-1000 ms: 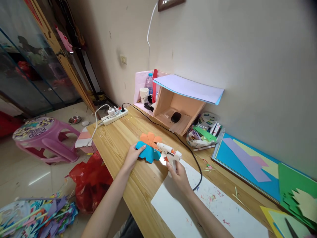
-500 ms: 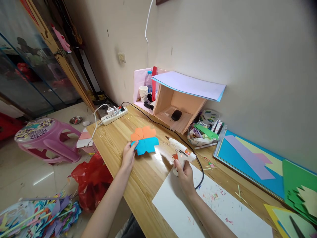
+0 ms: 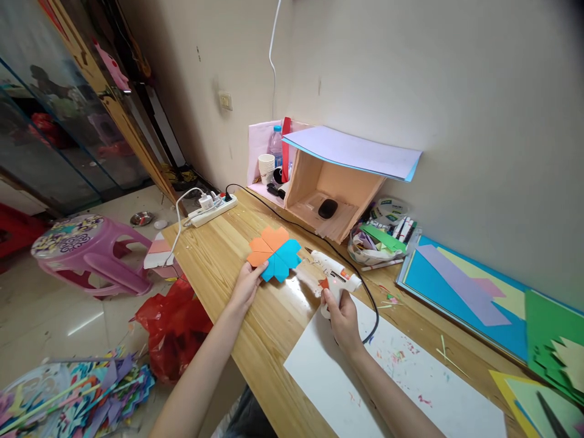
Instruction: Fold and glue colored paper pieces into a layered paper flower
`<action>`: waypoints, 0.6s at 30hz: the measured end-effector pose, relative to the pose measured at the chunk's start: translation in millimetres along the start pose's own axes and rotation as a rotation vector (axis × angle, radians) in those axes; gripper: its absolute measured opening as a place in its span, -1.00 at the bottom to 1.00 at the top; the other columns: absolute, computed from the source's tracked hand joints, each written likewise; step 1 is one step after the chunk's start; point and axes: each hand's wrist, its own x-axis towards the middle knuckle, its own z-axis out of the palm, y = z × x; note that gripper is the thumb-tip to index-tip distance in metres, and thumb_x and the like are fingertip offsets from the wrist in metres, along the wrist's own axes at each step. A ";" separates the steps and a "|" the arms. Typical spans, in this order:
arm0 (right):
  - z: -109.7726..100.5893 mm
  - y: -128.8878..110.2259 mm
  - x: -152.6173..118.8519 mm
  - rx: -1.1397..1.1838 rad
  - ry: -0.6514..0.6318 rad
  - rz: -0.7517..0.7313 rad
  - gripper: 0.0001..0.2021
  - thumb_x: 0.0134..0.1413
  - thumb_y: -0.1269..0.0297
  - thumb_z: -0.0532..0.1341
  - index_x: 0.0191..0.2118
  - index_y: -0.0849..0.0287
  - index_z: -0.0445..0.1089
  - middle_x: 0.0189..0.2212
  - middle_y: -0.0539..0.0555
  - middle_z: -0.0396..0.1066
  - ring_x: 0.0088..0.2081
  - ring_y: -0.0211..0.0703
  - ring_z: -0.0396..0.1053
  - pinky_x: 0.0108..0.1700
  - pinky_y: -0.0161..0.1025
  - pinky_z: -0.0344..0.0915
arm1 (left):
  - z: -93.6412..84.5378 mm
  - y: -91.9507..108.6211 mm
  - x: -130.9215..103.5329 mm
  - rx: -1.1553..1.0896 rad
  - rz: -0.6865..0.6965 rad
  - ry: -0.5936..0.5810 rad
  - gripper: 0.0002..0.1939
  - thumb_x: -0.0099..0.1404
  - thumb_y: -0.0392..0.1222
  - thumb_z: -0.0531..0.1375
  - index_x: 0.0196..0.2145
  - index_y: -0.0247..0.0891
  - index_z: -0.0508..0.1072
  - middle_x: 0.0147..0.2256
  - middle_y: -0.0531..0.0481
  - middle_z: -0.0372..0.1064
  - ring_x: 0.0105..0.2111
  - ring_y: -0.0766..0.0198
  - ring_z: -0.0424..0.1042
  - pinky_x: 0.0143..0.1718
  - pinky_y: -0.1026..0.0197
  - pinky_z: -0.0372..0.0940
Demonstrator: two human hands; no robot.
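My left hand (image 3: 245,286) grips the near edge of a folded paper flower (image 3: 274,253), half orange and half blue, held just above the wooden desk (image 3: 219,261). My right hand (image 3: 341,316) is wrapped around the handle of a white glue gun (image 3: 335,275), whose nozzle points left toward the paper flower with a small gap between them. A black cord (image 3: 292,226) runs from the glue gun back to a white power strip (image 3: 213,210).
A white sheet (image 3: 387,389) lies under my right arm. A wooden box (image 3: 329,198) with lilac paper on top stands by the wall, beside a bowl of scraps (image 3: 373,248). Coloured card sheets (image 3: 474,292) lie right. A pink stool (image 3: 86,250) and red bag (image 3: 171,328) sit on the floor.
The glue gun pulled back to the right, away from the paper flower. My left hand lifted and turned the flower, which now lies farther up the desk.
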 end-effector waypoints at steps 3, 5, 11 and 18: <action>0.3 -0.2 0.3 0.000 0.006 -0.014 -0.73 0.08 0.08 0.06 -0.45 0.19 0.24 -0.42 0.08 0.37 -0.34 -0.11 0.31 -0.29 -0.21 0.18 | -0.6 0.0 1.1 0.010 0.011 -0.005 -0.59 -0.05 -0.15 0.32 -0.21 -0.33 0.44 -0.15 -0.17 0.43 -0.15 0.15 0.40 -0.14 0.18 0.28; 0.6 -0.8 0.7 0.010 0.014 -0.032 -0.74 0.08 0.09 0.06 -0.43 0.19 0.25 -0.44 0.07 0.36 -0.36 -0.12 0.31 -0.30 -0.22 0.19 | -0.9 0.0 2.1 0.018 0.013 -0.009 -0.61 -0.05 -0.13 0.32 -0.25 -0.34 0.46 -0.18 -0.17 0.45 -0.17 0.16 0.41 -0.15 0.19 0.28; 0.2 -3.2 0.2 -0.011 -0.046 -0.023 -0.71 0.07 0.08 0.06 -0.47 0.21 0.27 -0.53 0.05 0.33 -0.47 -0.18 0.26 -0.40 -0.26 0.19 | 0.2 -0.4 2.4 0.081 -0.006 -0.019 -0.67 -0.02 -0.04 0.29 -0.35 -0.34 0.47 -0.36 -0.10 0.47 -0.38 0.25 0.42 -0.32 0.26 0.27; 2.0 -6.7 -1.9 -0.083 -0.144 -0.060 -0.67 0.08 0.05 0.05 -0.52 0.20 0.23 -0.61 -0.02 0.26 -0.53 -0.23 0.20 -0.44 -0.29 0.16 | 4.3 1.3 -1.8 0.225 -0.055 0.014 -0.65 -0.07 0.01 0.31 -0.65 -0.33 0.34 -0.70 0.15 0.20 -0.67 0.48 0.13 -0.60 0.38 0.05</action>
